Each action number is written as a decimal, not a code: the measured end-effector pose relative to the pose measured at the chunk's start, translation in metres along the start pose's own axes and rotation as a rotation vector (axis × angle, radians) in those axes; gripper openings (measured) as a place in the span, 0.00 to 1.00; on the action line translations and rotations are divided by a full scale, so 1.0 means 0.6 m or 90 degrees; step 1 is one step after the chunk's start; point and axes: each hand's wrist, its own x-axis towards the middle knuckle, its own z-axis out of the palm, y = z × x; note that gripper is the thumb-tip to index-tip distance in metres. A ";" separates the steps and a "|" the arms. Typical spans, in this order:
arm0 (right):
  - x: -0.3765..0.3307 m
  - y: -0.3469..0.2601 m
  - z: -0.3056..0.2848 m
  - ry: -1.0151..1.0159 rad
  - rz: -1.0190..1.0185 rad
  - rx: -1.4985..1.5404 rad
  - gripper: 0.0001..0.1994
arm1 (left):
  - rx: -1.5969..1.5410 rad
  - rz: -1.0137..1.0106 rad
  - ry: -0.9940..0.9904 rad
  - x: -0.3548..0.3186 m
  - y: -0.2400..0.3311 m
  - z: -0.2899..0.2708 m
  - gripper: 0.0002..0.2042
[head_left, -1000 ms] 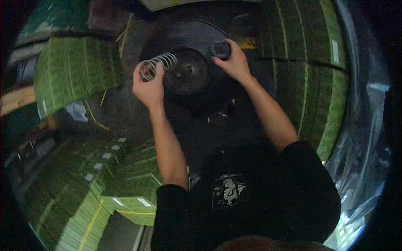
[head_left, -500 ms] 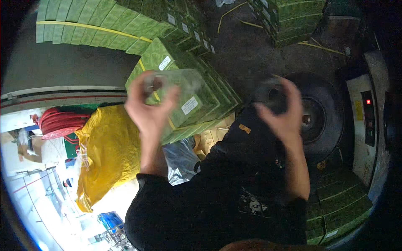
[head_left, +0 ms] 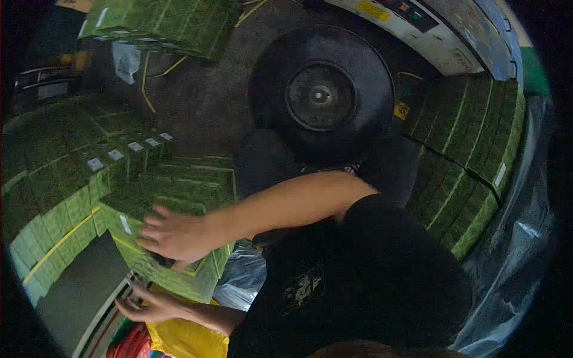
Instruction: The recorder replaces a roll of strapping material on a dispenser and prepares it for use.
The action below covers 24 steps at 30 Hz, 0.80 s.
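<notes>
My left hand [head_left: 150, 307] is beside the lower end of a green-patterned box stack [head_left: 134, 200]. Its fingers curl toward the thumb around something small and pale that I cannot make out. My right arm reaches across my body, and my right hand [head_left: 179, 235] is over the same stack, close to a white label [head_left: 125, 224]. The right fingers are spread, palm down. A dark patch shows under that palm, and I cannot tell whether it is shadow or an object. A yellow strap [head_left: 126, 243] runs along the stack's side.
More green box stacks stand at left [head_left: 45, 238], far left [head_left: 161, 24] and right [head_left: 471, 137]. A large black disc [head_left: 320, 95] lies on the floor ahead, beside a pale machine panel [head_left: 412, 33]. Yellow cloth [head_left: 188, 337] and red coils [head_left: 131, 341] are near the lower edge.
My view has swung round to the right, so the black disc now sits near the top middle. Both hands, raised apart with blurred translucent material near the left one, are now close together at the stack.
</notes>
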 end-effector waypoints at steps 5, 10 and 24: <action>-0.268 0.216 -0.310 0.263 0.330 -0.281 0.24 | -0.795 -0.091 -0.650 -0.189 0.316 0.085 0.09; -0.626 0.297 -0.505 0.258 0.954 -0.794 0.38 | -0.510 0.027 -0.816 -0.329 0.569 0.392 0.28; -0.756 0.385 -0.535 0.443 0.944 -0.485 0.27 | 0.009 -0.115 -1.393 -0.364 0.459 0.609 0.38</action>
